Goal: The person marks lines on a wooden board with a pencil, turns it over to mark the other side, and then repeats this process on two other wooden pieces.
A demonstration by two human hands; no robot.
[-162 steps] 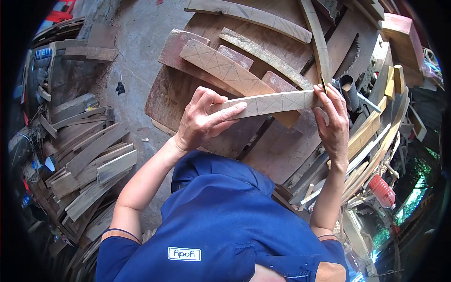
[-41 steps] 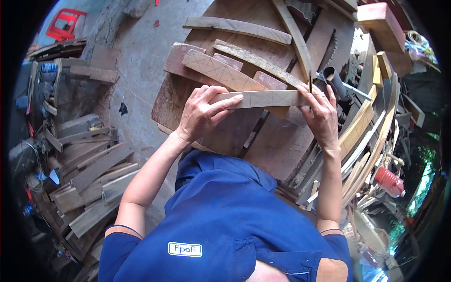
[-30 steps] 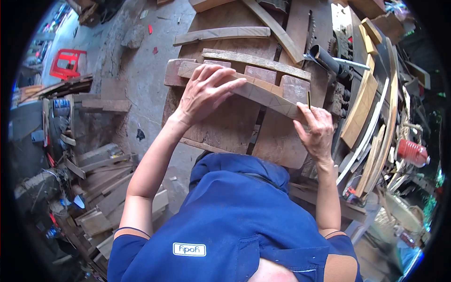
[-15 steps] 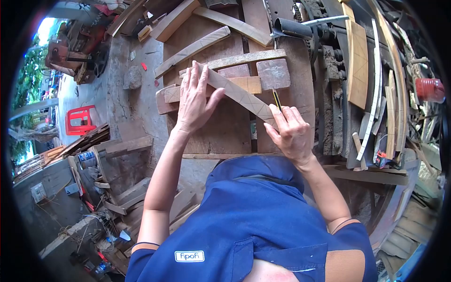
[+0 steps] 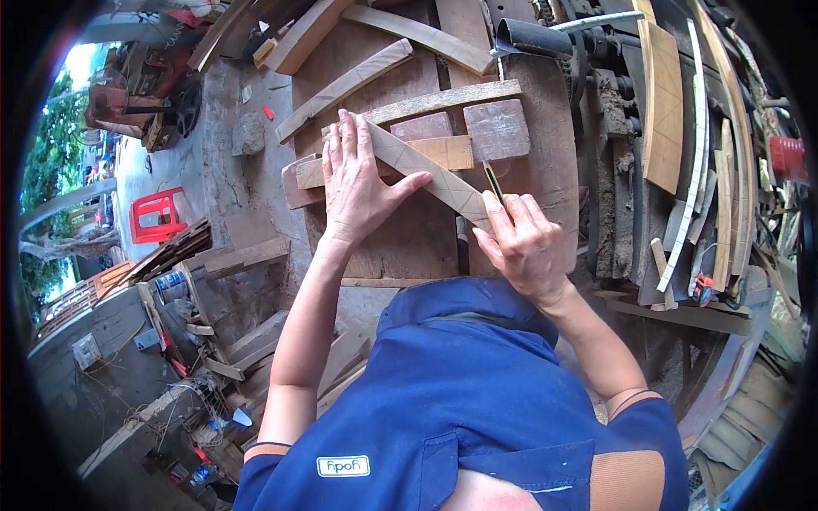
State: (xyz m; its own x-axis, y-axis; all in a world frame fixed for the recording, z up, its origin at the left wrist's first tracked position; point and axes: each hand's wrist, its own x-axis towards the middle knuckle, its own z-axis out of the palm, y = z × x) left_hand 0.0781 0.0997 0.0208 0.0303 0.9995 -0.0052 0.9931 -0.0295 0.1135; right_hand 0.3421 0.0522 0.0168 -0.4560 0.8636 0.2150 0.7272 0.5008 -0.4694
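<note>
A pale wooden strip (image 5: 430,175) with pencilled zigzag lines lies slantwise over other pieces on the plank bench. My left hand (image 5: 354,196) is flat on its upper-left end, fingers stretched and thumb reaching across the strip. At the lower-right end, my right hand (image 5: 524,247) is closed around a dark pencil (image 5: 493,182), whose tip points up and away from me. The fingers of this hand also lie against the strip's end. Beneath the strip are a short light block (image 5: 450,152) and a curved wooden piece (image 5: 434,102). A reddish square block (image 5: 497,129) sits just beyond the pencil tip.
More wooden lengths (image 5: 345,89) lie at the bench's far side. To the right are a grey tube (image 5: 532,38), a marked curved board (image 5: 661,111) and several thin strips. A red plastic stool (image 5: 156,215) stands on the floor at left, with scrap wood (image 5: 247,255) nearer.
My left thumb has stretched further right across the strip. The pencil has shifted slightly in my right hand and leans more to the left. The view has shifted slightly.
</note>
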